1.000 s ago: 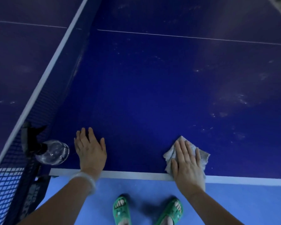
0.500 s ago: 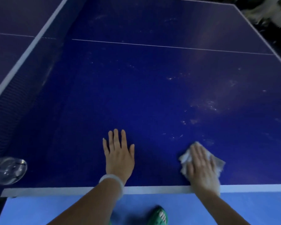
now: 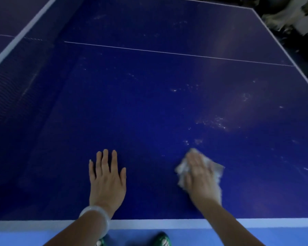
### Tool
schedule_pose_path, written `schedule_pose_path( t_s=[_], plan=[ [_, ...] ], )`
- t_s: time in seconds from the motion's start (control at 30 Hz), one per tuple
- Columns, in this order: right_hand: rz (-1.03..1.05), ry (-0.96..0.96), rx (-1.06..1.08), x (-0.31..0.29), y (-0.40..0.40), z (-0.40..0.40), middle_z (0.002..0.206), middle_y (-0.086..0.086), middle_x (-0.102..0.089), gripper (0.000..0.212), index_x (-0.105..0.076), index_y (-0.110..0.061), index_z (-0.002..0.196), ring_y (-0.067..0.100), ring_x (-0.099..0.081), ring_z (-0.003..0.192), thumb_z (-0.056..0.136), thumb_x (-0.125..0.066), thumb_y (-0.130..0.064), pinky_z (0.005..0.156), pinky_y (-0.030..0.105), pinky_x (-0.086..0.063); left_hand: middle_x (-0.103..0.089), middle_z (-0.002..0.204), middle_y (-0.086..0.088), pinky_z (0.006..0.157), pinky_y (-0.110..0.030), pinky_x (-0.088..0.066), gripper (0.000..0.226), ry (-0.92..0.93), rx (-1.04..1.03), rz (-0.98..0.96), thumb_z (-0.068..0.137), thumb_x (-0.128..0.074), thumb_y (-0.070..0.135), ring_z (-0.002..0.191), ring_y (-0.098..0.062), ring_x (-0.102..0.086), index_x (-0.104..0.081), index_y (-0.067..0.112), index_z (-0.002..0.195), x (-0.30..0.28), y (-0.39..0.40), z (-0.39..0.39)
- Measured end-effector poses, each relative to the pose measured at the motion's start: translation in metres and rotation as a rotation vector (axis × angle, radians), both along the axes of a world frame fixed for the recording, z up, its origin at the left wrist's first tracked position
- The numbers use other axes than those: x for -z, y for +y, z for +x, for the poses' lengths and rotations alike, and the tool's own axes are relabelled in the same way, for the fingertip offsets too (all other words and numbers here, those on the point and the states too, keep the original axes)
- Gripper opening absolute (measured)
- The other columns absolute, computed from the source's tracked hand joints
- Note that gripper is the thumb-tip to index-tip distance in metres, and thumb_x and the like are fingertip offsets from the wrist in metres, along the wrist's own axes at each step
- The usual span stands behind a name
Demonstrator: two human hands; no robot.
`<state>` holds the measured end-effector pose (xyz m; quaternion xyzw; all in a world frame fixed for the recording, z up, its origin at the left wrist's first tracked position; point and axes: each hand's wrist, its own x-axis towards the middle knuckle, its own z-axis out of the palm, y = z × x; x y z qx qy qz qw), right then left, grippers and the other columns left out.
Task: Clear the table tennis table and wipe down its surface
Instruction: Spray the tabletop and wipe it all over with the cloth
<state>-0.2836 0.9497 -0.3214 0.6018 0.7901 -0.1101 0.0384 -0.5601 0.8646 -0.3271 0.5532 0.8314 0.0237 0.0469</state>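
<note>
Dim, bluish light throughout, with a faint pale sheen lying slantwise across the right part of the frame. Light blue floor [image 3: 283, 237] along the bottom edge, smooth and evenly coloured, with the toes of two green slippers [image 3: 163, 239] showing at the lower middle. Dark, blurred clutter [image 3: 295, 23] of black and pale patches in the upper right corner, too smeared to identify; no walls or windows in view.

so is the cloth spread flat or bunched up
Bunched up: the cloth shows as crumpled, uneven folds around the right hand pressing it onto the table.
</note>
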Motion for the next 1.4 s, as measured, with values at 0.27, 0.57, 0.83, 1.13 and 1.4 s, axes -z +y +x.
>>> schedule_pose_path(
  t_s=[0.27,0.57,0.83,1.13,1.4],
  plan=[
    [0.146,0.02,0.013,0.001,-0.032,-0.079,0.164,0.011,-0.005,0.064,-0.01,-0.009,0.155,0.028,-0.003,0.152,0.097,-0.005,-0.036,0.12,0.053,-0.012,-0.034,0.153,-0.022,0.117,-0.057,-0.02,0.068,-0.005,-0.004,-0.011,0.098,-0.016,0.046,0.145,-0.036,-0.026,-0.033,0.005,0.149,-0.002,0.001,0.0],
    [0.099,-0.137,0.17,-0.008,0.085,-0.021,0.165,0.002,0.001,0.059,-0.014,-0.022,0.156,0.024,0.001,0.152,0.102,-0.035,-0.029,0.12,0.049,-0.015,-0.034,0.152,-0.021,0.117,-0.057,-0.019,0.066,-0.022,-0.013,-0.023,0.099,-0.016,0.046,0.144,-0.036,-0.027,-0.034,0.006,0.148,-0.002,0.002,0.0],
    [0.14,0.001,-0.302,0.011,-0.011,-0.105,0.163,0.018,0.001,0.063,-0.014,-0.005,0.154,0.034,0.007,0.151,0.099,-0.022,-0.036,0.118,0.058,-0.009,-0.033,0.153,-0.02,0.116,-0.057,-0.023,0.071,-0.037,-0.028,-0.047,0.099,-0.003,0.047,0.144,-0.034,-0.028,-0.033,0.007,0.149,-0.005,0.003,0.0],
    [0.069,0.036,0.217,-0.015,0.086,-0.045,0.165,0.005,-0.008,0.058,-0.009,-0.022,0.156,0.022,-0.004,0.151,0.102,-0.024,-0.034,0.123,0.047,-0.008,-0.033,0.154,-0.019,0.118,-0.056,-0.019,0.064,-0.045,-0.025,-0.031,0.099,-0.017,0.045,0.145,-0.034,-0.025,-0.032,0.008,0.15,-0.002,0.003,0.001],
    [0.116,-0.032,-0.319,0.005,-0.039,-0.116,0.163,0.014,-0.006,0.062,-0.013,-0.005,0.154,0.031,0.0,0.152,0.101,0.0,-0.035,0.119,0.059,-0.011,-0.031,0.155,-0.021,0.117,-0.057,-0.02,0.064,-0.046,-0.013,-0.036,0.099,-0.018,0.042,0.146,-0.035,-0.023,-0.031,0.007,0.15,-0.005,0.002,0.001]
  ],
)
